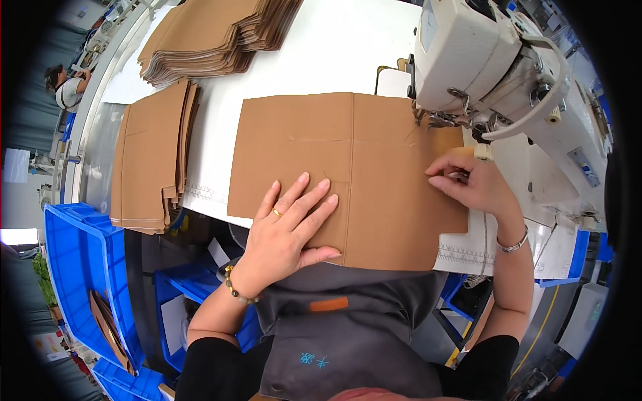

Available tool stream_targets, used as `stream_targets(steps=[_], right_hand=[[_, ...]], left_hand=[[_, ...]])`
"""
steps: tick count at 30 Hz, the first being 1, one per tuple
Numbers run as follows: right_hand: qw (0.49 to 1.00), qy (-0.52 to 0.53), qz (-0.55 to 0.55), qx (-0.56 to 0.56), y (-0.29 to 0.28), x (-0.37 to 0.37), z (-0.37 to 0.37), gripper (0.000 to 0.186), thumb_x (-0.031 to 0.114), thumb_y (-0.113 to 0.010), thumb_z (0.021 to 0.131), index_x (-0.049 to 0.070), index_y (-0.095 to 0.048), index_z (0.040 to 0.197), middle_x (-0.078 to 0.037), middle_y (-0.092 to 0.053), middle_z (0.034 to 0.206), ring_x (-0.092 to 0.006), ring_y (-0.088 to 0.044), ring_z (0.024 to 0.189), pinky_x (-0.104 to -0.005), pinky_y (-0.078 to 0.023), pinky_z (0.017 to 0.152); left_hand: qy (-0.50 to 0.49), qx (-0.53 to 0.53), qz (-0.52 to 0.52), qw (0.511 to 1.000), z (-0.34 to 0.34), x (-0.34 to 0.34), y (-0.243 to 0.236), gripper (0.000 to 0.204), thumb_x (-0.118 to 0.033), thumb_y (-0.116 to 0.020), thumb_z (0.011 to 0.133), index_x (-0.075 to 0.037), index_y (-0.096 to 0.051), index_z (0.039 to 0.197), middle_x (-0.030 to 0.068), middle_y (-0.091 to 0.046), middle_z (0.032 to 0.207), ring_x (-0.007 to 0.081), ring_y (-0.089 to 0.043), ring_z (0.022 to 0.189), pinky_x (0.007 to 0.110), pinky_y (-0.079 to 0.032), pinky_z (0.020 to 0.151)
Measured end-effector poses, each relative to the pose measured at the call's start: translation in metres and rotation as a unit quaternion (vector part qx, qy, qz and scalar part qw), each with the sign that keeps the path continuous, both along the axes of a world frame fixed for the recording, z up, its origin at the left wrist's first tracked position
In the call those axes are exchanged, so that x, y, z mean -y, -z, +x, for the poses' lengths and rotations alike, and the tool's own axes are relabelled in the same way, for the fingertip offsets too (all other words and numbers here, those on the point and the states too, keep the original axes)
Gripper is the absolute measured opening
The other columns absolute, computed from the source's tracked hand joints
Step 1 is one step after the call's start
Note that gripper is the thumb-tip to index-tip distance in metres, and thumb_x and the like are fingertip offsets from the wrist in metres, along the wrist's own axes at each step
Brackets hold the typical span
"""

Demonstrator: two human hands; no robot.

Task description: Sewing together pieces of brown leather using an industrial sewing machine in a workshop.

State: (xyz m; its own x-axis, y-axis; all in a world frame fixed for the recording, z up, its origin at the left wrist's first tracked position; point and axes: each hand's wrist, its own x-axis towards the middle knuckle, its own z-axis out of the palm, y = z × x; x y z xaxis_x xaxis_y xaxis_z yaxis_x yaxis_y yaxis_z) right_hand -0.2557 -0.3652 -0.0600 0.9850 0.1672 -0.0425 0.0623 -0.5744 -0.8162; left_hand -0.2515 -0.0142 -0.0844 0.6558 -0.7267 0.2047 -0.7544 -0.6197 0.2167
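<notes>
A brown panel [394, 200], leather-like and with a stitched seam down its middle, lies flat on the white sewing table in front of me. My left hand [291, 224] rests on its left half with the fingers spread, pressing lightly near the seam. Over the panel's right edge, my right hand [471, 180] is closed in a pinch, thumb and forefinger together. A small dark thing shows within its curled fingers, too little of it to name. The sewing machine [468, 67] stands just beyond that hand, its needle area by the panel's far right corner.
A stack of brown panels [150, 154] sits at the table's left edge, and a taller stack [207, 40] lies behind it. Blue crates [87, 247] stand below on the left, one holding brown pieces. A ruler strip [461, 252] runs along the table's near edge.
</notes>
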Motion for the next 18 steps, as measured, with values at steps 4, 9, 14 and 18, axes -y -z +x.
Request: stream_targets(steps=[4, 9, 14, 18], right_hand=[[0.999, -0.015, -0.024, -0.037, -0.0057, -0.0054, 0.0013, 0.015, 0.014, -0.076, 0.087, 0.003, -0.068, 0.094, 0.003, -0.062, 0.074, -0.0054, -0.055, 0.068, -0.0215, -0.045, 0.064], [0.999, -0.008, -0.024, -0.039, -0.0005, -0.0047, 0.0008, 0.016, 0.016, -0.075, 0.088, 0.005, -0.067, 0.096, 0.003, -0.064, 0.076, -0.0058, -0.056, 0.069, -0.0221, -0.047, 0.066], [0.998, 0.003, -0.041, -0.057, -0.0038, -0.0072, 0.0012, 0.016, 0.018, -0.075, 0.088, 0.007, -0.067, 0.097, 0.004, -0.065, 0.078, -0.006, -0.056, 0.071, -0.0224, -0.048, 0.068], [0.997, 0.001, -0.05, -0.061, -0.0027, -0.0058, 0.0015, 0.017, 0.019, -0.075, 0.088, 0.008, -0.067, 0.097, 0.004, -0.065, 0.079, -0.0061, -0.056, 0.071, -0.0222, -0.047, 0.068]], left_hand=[[-0.003, 0.008, 0.001, 1.0, -0.0002, -0.002, 0.0026, 0.076, -0.071, -0.061, 0.08, -0.02, -0.064, 0.135, 0.0075, -0.056, 0.145, 0.0312, -0.048, 0.138, 0.053, -0.03, 0.116], [0.001, 0.001, 0.02, 1.0, -0.0017, 0.0021, -0.0037, 0.066, -0.064, -0.064, 0.082, -0.03, -0.061, 0.138, 0.0068, -0.053, 0.145, 0.0318, -0.047, 0.138, 0.056, -0.03, 0.114], [-0.007, -0.013, 0.041, 0.999, -0.0039, 0.0055, -0.0063, 0.06, -0.064, -0.061, 0.085, -0.033, -0.062, 0.137, 0.0083, -0.051, 0.146, 0.0338, -0.044, 0.14, 0.059, -0.025, 0.116], [-0.006, -0.004, 0.033, 0.999, -0.0035, 0.0064, -0.0047, 0.063, -0.061, -0.066, 0.081, -0.032, -0.062, 0.137, 0.0083, -0.052, 0.145, 0.0334, -0.045, 0.138, 0.06, -0.028, 0.113]])
